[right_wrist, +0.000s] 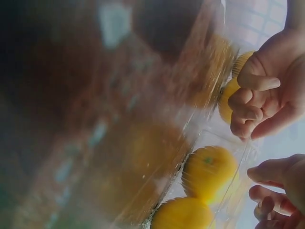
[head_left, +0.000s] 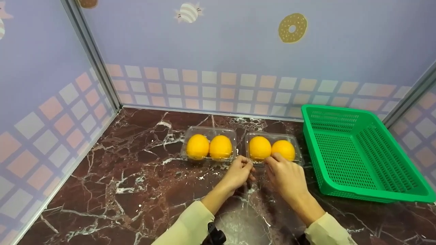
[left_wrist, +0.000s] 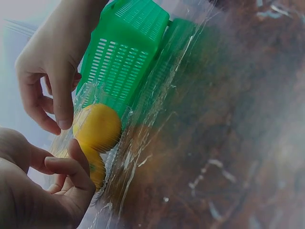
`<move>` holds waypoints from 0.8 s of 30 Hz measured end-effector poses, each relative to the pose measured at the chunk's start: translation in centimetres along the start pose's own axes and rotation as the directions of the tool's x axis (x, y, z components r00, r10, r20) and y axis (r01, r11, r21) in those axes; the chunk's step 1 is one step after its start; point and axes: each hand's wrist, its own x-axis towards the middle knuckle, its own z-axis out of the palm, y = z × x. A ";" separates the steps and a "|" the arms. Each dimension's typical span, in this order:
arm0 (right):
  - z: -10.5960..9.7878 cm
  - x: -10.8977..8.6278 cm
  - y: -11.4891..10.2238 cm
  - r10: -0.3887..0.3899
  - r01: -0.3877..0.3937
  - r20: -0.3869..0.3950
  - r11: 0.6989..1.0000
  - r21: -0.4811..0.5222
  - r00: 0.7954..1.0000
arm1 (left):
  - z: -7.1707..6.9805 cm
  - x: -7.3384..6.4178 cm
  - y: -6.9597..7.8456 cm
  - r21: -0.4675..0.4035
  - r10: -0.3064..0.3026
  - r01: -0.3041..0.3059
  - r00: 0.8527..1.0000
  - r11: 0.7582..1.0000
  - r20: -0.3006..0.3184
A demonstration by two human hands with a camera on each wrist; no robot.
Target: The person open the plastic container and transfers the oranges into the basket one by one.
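"two yellow fruits (head_left: 260, 148) are seen by the fingers. where are they held, exactly?"

"inside a clear pack (head_left: 272, 135), which is set down on the desk (head_left: 136, 217) at two o'clock from the left hand (head_left: 240, 170) and at eleven o'clock from the right hand (head_left: 287, 175)."

"why are they laid side by side?"

"most likely because the pack's width is taken up by the pair, so that rolling is checked by its walls."

"and is the pack gripped?"

"that cannot be told. the left fingers are curled at its eight o'clock corner, and the right thumb and fingers are brought down at its six o'clock edge, but the plastic is see-through and the fingertips are partly hidden."

"why would both hands be brought to the near side?"

"presumably so that the edge can be worked at two points without the pack being pushed askew. the six o'clock side is also the one most easily reached."

"what is placed at nine o'clock from it?"

"a second pack (head_left: 209, 130), near but apart, by which another pair (head_left: 197, 147) is held. by the gap, it seems, room is left for the left hand."

"and the green basket (head_left: 315, 160)?"

"it is stood at three o'clock, just beside the first pack, probably so that the forearms are not hindered."
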 end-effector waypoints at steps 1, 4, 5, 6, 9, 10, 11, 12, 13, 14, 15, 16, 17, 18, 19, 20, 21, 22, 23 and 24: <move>0.0 0.2 0.0 0.006 -0.006 0.012 1.000 -0.003 1.000 | 0.0 0.0 0.0 0.002 -0.005 0.005 1.000 1.000 -0.001; 0.1 0.5 0.2 0.026 -0.026 0.046 1.000 -0.003 0.999 | 0.1 0.0 0.1 0.002 -0.021 0.021 1.000 1.000 -0.009; 0.1 0.6 0.2 0.030 -0.030 0.056 1.000 -0.001 0.998 | 0.1 0.0 0.1 0.004 -0.027 0.027 1.000 1.000 -0.010; 0.1 0.7 0.2 0.033 -0.033 0.067 0.999 0.000 0.997 | 0.1 0.0 0.1 0.006 -0.031 0.031 0.999 1.000 -0.008; 0.2 0.8 0.2 0.043 -0.043 0.088 0.999 0.007 0.995 | 0.2 0.0 0.0 -0.002 -0.040 0.040 0.999 0.999 -0.009; 0.3 0.8 0.2 0.047 -0.048 0.091 0.999 0.010 0.995 | 0.2 0.0 0.0 -0.004 -0.041 0.041 0.999 0.999 -0.007; 0.3 0.8 0.2 0.051 -0.053 0.094 0.999 0.013 0.994 | 0.2 0.0 -0.1 -0.004 -0.041 0.041 0.999 0.999 -0.005; 0.3 0.9 0.2 0.056 -0.058 0.095 0.998 0.017 0.994 | 0.3 0.0 -0.1 -0.010 -0.041 0.041 0.999 0.999 -0.004; 0.4 0.9 0.2 0.061 -0.063 0.094 0.998 0.021 0.994 | 0.3 0.0 -0.2 -0.015 -0.041 0.041 0.999 0.999 -0.005; 0.4 0.9 0.2 0.065 -0.068 0.094 0.997 0.024 0.993 | 0.3 0.0 -0.2 -0.022 -0.041 0.041 0.999 0.999 -0.006; 0.4 1.0 0.2 0.068 -0.071 0.092 0.997 0.027 0.993 | 0.3 0.0 -0.2 -0.023 -0.039 0.039 0.999 0.999 -0.007; 0.5 1.0 0.2 0.071 -0.074 0.090 0.997 0.030 0.993 | 0.3 0.1 -0.3 -0.028 -0.038 0.037 0.999 0.999 -0.010; 0.5 1.0 0.2 0.073 -0.076 0.090 0.997 0.032 0.993 | 0.3 0.1 -0.3 -0.034 -0.038 0.037 0.999 0.999 -0.013; 0.5 1.0 0.1 0.076 -0.079 0.087 0.996 0.033 0.993 | 0.3 0.1 -0.3 -0.043 -0.038 0.038 0.999 0.998 -0.016; 0.5 1.0 0.1 0.078 -0.081 0.086 0.996 0.033 0.993 | 0.3 0.1 -0.3 -0.051 -0.037 0.036 0.999 0.998 -0.020; 0.5 1.0 0.1 0.079 -0.082 0.087 0.996 0.034 0.993 | 0.3 0.1 -0.4 -0.063 -0.038 0.037 0.999 0.997 -0.023; 0.5 1.0 0.1 0.079 -0.082 0.086 0.996 0.034 0.993 | 0.3 0.1 -0.4 -0.077 -0.041 0.039 0.999 0.996 -0.026; 0.5 1.0 0.1 0.079 -0.082 0.085 0.996 0.034 0.993 | 0.3 0.1 -0.4 -0.092 -0.044 0.041 0.999 0.995 -0.029; 0.6 1.0 0.1 0.078 -0.081 0.083 0.996 0.034 0.993 | 0.3 0.1 -0.4 -0.104 -0.046 0.043 0.998 0.994 -0.030; 0.6 1.0 0.1 0.077 -0.080 0.081 0.996 0.035 0.994 | 0.3 0.1 -0.4 -0.115 -0.045 0.041 0.998 0.992 -0.033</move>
